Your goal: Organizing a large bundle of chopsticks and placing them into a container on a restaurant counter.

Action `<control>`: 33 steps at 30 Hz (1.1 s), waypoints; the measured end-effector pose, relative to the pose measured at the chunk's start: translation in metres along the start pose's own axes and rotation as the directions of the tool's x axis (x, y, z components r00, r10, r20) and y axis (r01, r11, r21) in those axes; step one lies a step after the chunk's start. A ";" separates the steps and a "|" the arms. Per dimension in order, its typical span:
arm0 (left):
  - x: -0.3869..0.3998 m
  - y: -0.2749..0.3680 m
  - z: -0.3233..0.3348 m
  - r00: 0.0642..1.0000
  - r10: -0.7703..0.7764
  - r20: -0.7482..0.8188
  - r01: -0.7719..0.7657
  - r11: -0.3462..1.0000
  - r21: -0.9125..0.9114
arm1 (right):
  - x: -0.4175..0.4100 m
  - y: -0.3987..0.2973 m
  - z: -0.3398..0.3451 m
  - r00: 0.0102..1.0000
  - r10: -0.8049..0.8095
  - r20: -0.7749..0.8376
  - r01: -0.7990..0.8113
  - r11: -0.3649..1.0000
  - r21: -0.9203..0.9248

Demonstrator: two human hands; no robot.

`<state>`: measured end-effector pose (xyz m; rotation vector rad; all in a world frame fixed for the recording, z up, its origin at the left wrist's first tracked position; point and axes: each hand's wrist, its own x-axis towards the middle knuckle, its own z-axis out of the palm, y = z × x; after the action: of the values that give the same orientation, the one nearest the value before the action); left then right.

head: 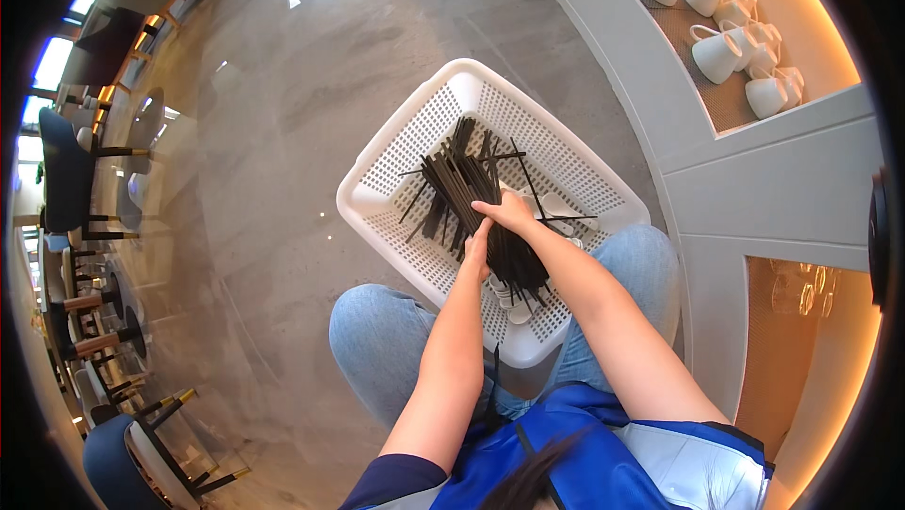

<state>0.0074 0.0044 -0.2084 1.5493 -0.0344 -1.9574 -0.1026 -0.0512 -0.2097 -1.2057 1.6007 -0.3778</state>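
Observation:
A white perforated plastic basket stands on the floor between my knees. Above its middle, both hands are wrapped around a thick bundle of black chopsticks. My left hand grips the bundle from its left side, and my right hand clasps it from the right with the thumb across the top. More black chopsticks lie loose in the basket, some crossed at angles. White soup spoons rest beside my right hand. Further white spoons lie at the basket's near end, partly hidden by the bundle.
To the right runs a grey cabinet with lit niches. White cups stand stacked in the upper niche, and glasses show in the lower one. Dark chairs line the left side of the grey floor.

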 end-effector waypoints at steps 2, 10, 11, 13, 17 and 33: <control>0.004 -0.001 -0.011 0.999 0.032 0.040 -0.028 0.996 -0.079 | -0.004 -0.015 0.003 1.000 0.005 0.014 -0.002 0.984 -0.177; 0.018 -0.011 -0.013 0.999 0.013 -0.050 -0.024 0.973 -0.230 | -0.015 -0.021 -0.026 0.968 0.150 0.203 -0.192 0.959 0.207; 0.018 -0.010 -0.015 0.992 0.038 -0.121 -0.063 0.976 -0.207 | -0.011 -0.018 -0.026 0.968 0.142 0.205 -0.185 0.961 0.205; 0.019 -0.010 -0.015 0.993 0.031 -0.118 -0.058 0.970 -0.236 | -0.010 -0.015 -0.033 0.971 0.229 0.070 -0.231 0.972 0.028; 0.010 -0.011 0.002 0.972 0.079 -0.223 -0.111 0.985 -0.135 | 0.000 0.005 -0.042 0.966 0.260 0.003 -0.259 0.962 0.088; -0.035 0.028 0.068 0.078 0.935 -0.347 -0.362 0.351 0.864 | -0.021 -0.050 -0.077 0.966 -0.107 0.235 -0.071 0.764 0.641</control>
<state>-0.0360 -0.0249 -0.1461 2.1169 -0.9263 -0.1527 -0.1451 -0.0804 -0.1309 -0.6912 1.0837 -0.6913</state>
